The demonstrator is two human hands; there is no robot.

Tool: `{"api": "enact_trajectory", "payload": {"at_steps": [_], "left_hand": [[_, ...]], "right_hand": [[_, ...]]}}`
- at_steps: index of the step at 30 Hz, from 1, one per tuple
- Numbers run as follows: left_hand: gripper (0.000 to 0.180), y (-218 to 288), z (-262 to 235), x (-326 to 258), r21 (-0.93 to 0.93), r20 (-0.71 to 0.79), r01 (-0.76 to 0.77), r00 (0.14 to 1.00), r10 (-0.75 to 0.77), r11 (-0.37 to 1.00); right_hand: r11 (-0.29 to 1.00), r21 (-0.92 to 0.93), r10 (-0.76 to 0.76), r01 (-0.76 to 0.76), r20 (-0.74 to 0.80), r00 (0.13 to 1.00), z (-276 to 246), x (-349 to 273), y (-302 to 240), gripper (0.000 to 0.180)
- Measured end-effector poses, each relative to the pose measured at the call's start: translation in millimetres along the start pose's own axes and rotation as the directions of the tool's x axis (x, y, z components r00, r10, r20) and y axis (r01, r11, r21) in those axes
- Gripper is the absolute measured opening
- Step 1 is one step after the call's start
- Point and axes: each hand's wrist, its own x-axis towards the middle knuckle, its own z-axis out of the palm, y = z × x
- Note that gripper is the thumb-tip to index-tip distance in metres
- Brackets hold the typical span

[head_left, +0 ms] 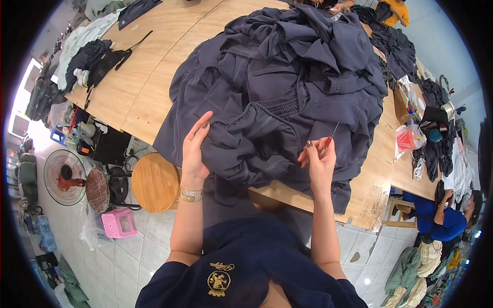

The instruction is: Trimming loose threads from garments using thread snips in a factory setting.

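Note:
A large heap of dark grey garments (287,46) is piled on the wooden table in front of me. At its near side lies a dark grey garment (246,138) with a gathered elastic waistband, its opening spread between my hands. My left hand (194,151) is at the garment's left edge, fingers stretched and apart; whether it touches the cloth I cannot tell. My right hand (319,159) is closed on a small seam ripper (329,141) with a red handle and thin metal tip, pointing up and away over the heap. Its other fingers are curled near the garment's right edge.
The wooden table (154,66) has more dark clothes (95,61) at its far left. A bag with red contents (409,137) lies at the right. A round wooden stool (155,182), a pink stool (119,223) and a fan (65,177) stand left. A person in blue (444,220) sits at right.

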Motion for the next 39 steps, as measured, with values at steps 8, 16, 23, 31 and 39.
{"api": "enact_trajectory", "payload": {"at_steps": [8,16,23,31,39], "left_hand": [[0.037,-3,-6,-1,0.162,-0.022,-0.03,0.999,0.034,0.986],[0.021,-9,53,-33,0.857,0.498,-0.473,0.655,0.569,-0.206],[0.033,-86,56,-35,0.84,0.543,-0.543,0.84,-0.011,-0.013],[0.041,-93,46,-40,0.82,0.545,-0.544,0.837,-0.049,-0.179],[0.031,-94,41,-38,0.839,0.536,-0.537,0.843,-0.032,-0.085]], "right_hand": [[0.998,0.025,0.057,-0.06,0.096,0.994,13,-2,-17,0.017],[0.933,-0.36,0.021,0.019,0.108,0.994,-2,-4,2,0.015],[0.976,-0.217,0.054,-0.027,0.118,0.992,-1,-7,4,0.021],[0.978,-0.175,0.125,-0.112,0.066,0.99,-4,-7,7,0.017],[0.987,-0.158,0.052,-0.039,0.077,0.996,-4,-8,16,0.019]]}}
